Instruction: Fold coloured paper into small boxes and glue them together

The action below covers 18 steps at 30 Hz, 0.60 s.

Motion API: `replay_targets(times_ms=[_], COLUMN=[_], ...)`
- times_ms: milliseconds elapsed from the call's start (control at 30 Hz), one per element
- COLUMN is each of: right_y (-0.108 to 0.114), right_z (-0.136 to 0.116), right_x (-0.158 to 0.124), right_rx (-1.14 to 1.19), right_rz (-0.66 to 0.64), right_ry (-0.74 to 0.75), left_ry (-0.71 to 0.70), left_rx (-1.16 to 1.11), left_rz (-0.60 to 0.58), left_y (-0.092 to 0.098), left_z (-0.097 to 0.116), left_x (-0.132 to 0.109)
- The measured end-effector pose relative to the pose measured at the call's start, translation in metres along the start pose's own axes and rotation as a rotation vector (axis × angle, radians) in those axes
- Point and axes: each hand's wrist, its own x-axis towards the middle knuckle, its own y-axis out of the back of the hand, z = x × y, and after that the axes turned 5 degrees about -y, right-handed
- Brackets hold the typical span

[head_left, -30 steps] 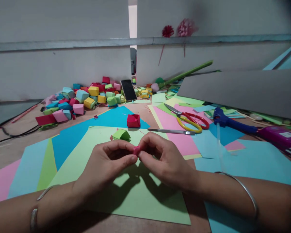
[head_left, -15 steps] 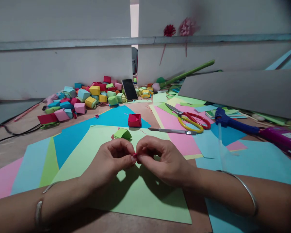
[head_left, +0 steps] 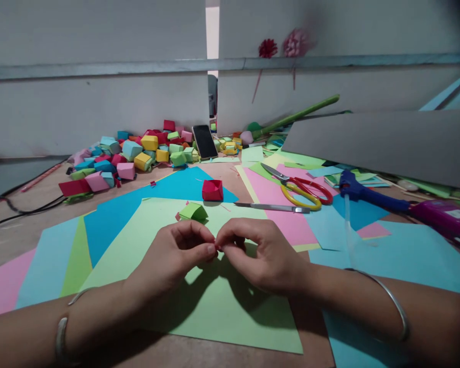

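Between the fingertips of both hands is a tiny red paper piece [head_left: 216, 247], mostly covered by the fingers. My left hand [head_left: 182, 250] pinches it from one side, and my right hand [head_left: 258, 251] pinches it from the other. Both hands hover over a pale green sheet [head_left: 230, 322], casting shadows on it. Just beyond the fingers lies a small green folded paper piece [head_left: 193, 211] with a pink scrap by it. Farther back, a red open paper box [head_left: 212, 190] sits where the blue sheet [head_left: 176, 186] meets the green one.
Scissors [head_left: 297, 186] and a slim metal knife [head_left: 272, 207] lie right of centre. A purple and blue glue gun [head_left: 391, 200] is at the right. Behind are a heap of coloured paper boxes [head_left: 132, 151], a phone [head_left: 205, 141] and a grey board [head_left: 383, 145].
Both hands have shifted very slightly, their fingertips a touch lower and to the right. The red piece stays pinched between them. Everything else lies as before.
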Motion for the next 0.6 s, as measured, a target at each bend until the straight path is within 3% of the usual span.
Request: replay_targets(times_ms=[100,200,367,467,600], right_y=[0.001,0.001,0.002,0.005,0.009], right_z=[0.000,0.002,0.001,-0.006,-0.010], right_x=[0.002,0.004,0.000,-0.003,-0.001], right_rx=[0.003,-0.151,-0.319,-0.251,0.043], right_rz=[-0.031,-0.128,-0.200,-0.182,-0.238], right_ry=[-0.091,-0.147,0.009,0.001,-0.163], left_ry=[-0.064,-0.119,-0.089,0.001,0.123], left_rx=[0.077,0.137,0.100,-0.063,-0.243], left_rz=[0.027,0.061,-0.023,-0.103,-0.169], left_y=[0.000,-0.002,-0.002,-0.001,-0.002], left_z=[0.002,0.007,0.007,0.004,0.006], left_x=[0.001,-0.001,-0.004,-0.005,-0.006])
